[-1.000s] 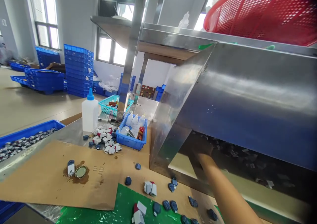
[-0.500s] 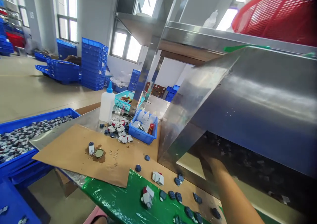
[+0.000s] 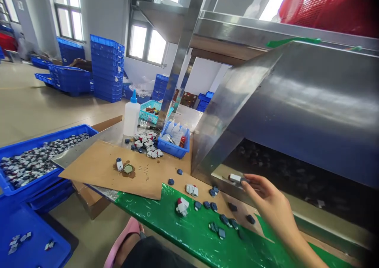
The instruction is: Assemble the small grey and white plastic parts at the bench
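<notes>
My right hand pinches a small white and dark blue block-like piece between thumb and fingertips, in front of the metal hood's opening. The white end points left; its dark end is partly under my fingertips. Below and left of the hand, several dark blue pieces lie loose on the green surface and brown cardboard. White pieces stuck or lying together sit on the green covering, with another white pair behind. My left hand is out of view.
The metal hood fills the right, with dark heaped pieces inside. On a cardboard sheet stand one piece and a round cap amid wet stains. A white bottle, a blue basket and a full blue crate are left.
My right hand has come out of the hood's opening toward the left with a small white and dark blue piece. The view has shifted downward slightly.
</notes>
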`<state>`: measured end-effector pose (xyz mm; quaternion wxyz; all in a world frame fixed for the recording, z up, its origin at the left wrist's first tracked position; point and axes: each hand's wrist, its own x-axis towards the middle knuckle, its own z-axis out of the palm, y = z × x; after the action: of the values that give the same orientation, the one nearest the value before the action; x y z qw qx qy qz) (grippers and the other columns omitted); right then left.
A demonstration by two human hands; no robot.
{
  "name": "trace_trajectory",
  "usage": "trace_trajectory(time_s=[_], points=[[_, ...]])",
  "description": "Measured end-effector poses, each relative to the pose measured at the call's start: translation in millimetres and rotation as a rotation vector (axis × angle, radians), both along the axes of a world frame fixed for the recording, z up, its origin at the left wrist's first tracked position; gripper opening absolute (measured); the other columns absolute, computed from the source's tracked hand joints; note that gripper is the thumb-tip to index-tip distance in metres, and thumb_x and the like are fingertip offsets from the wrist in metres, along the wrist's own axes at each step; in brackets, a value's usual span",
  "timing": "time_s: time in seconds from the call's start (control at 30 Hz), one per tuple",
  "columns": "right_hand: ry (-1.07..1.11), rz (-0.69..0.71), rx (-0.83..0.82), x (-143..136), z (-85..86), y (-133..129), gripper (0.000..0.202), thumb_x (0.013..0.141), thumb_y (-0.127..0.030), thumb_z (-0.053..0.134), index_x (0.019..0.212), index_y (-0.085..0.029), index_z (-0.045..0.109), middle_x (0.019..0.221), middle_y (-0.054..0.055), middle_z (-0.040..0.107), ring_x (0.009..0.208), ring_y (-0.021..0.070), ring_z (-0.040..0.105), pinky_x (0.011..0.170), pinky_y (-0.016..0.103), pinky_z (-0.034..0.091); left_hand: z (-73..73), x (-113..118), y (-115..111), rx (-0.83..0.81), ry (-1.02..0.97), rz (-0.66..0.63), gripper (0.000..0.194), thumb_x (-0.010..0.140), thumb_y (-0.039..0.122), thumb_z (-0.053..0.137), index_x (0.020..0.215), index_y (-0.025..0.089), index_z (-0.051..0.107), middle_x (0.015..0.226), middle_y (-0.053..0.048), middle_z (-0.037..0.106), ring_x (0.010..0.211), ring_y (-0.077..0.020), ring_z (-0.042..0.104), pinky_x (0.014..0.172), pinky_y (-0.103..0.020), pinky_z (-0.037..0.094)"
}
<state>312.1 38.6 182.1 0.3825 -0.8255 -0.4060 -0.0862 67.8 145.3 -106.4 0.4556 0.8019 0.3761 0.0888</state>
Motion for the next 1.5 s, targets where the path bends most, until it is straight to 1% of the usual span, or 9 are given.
trace_trajectory(time_s=[0.17,0.4,0.57,0.7,0.83,0.93,1.0,1.2,1.5], points=[[0.368,0.106,0.004,-67.1,-4.5,-41.3,0.04,0.063,-0.054,0.064,0.086,-0.021,0.064,0.081,0.007,0.069,0.073,0.0235,0.064,0.067,0.034,0.051,-7.4,-7.8,-9.0,-0.02,0.073,-0.001,0.025,0.087,0.033,0.04,0.092,0.027,0.064,0.083,-0.004,0.064,0.093,-0.0252,0.059,0.077,-0.038,0.045],[-0.017,0.341,-0.006,-88.6,-51.5,-48.1,0.024,0.077,-0.046,0.053,0.077,-0.025,0.066,0.093,0.007,0.066,0.093,0.0257,0.061,0.084,0.042,0.047,-22.2,-50.2,-106.6,-0.03,0.112,-0.253,0.024,0.07,0.014,0.048,0.083,0.023,0.066,0.087,-0.003,0.068,0.084,-0.0217,0.063,0.075,-0.03,0.047],[-0.043,0.464,-0.096,-85.7,-73.9,-51.9,0.019,0.082,-0.036,0.048,0.078,-0.024,0.063,0.106,0.008,0.063,0.099,0.0237,0.059,0.084,0.038,0.048,-26.9,-53.9,-115.9,0.017,0.111,-0.282,0.028,0.074,0.012,0.043,0.091,0.021,0.064,0.091,-0.004,0.068,0.083,-0.019,0.064,0.074,-0.027,0.05],[-0.131,0.367,-0.008,-86.3,-78.9,-54.1,0.018,0.082,-0.035,0.049,0.09,-0.023,0.059,0.114,0.009,0.061,0.11,0.0243,0.054,0.094,0.041,0.043,21.7,-50.9,-113.0,0.284,-0.269,-0.163,0.028,0.079,0.012,0.039,0.095,0.02,0.06,0.094,-0.006,0.064,0.086,-0.0154,0.062,0.075,-0.024,0.051],[-0.175,0.272,0.003,-86.3,-81.1,-51.7,0.034,0.083,-0.04,0.049,0.111,-0.022,0.054,0.124,0.01,0.055,0.119,0.0255,0.047,0.101,0.046,0.036,126.5,-31.9,-97.1,0.827,-0.781,0.011,0.026,0.079,0.011,0.047,0.102,0.019,0.055,0.098,-0.007,0.06,0.095,-0.0163,0.057,0.086,-0.028,0.047],[-0.165,0.291,-0.063,-84.9,-82.4,-50.4,0.029,0.084,-0.042,0.046,0.1,-0.023,0.061,0.119,0.009,0.058,0.114,0.0259,0.05,0.098,0.046,0.038,194.0,-6.5,-66.9,0.954,-0.747,-0.118,0.024,0.081,0.019,0.053,0.104,0.018,0.054,0.102,-0.006,0.06,0.1,-0.0173,0.054,0.089,-0.029,0.046],[-0.175,0.307,-0.085,-83.9,-82.9,-50.5,0.028,0.085,-0.041,0.045,0.097,-0.023,0.063,0.114,0.009,0.06,0.11,0.0256,0.053,0.095,0.045,0.04,216.7,10.4,-46.3,0.922,-0.601,-0.278,0.036,0.08,0.03,0.057,0.113,0.016,0.051,0.112,-0.008,0.058,0.11,-0.0216,0.05,0.094,-0.036,0.043],[-0.233,0.332,-0.091,-83.7,-84.1,-52.5,0.025,0.085,-0.036,0.045,0.099,-0.024,0.063,0.112,0.008,0.061,0.108,0.0248,0.054,0.091,0.044,0.043,209.4,38.2,-20.4,0.815,-0.415,-0.433,0.033,0.078,0.028,0.061,0.109,0.018,0.054,0.108,-0.004,0.061,0.104,-0.021,0.053,0.094,-0.04,0.038],[-0.202,0.38,0.004,-68.8,-55.5,-35.1,0.022,0.082,-0.039,0.051,0.091,-0.026,0.066,0.111,0.006,0.063,0.11,0.0271,0.052,0.094,0.048,0.038,199.3,34.8,-17.8,0.614,-0.596,-0.19,0.038,0.074,0.014,0.061,0.11,0.023,0.055,0.107,-0.004,0.054,0.101,-0.018,0.053,0.083,-0.029,0.043]])
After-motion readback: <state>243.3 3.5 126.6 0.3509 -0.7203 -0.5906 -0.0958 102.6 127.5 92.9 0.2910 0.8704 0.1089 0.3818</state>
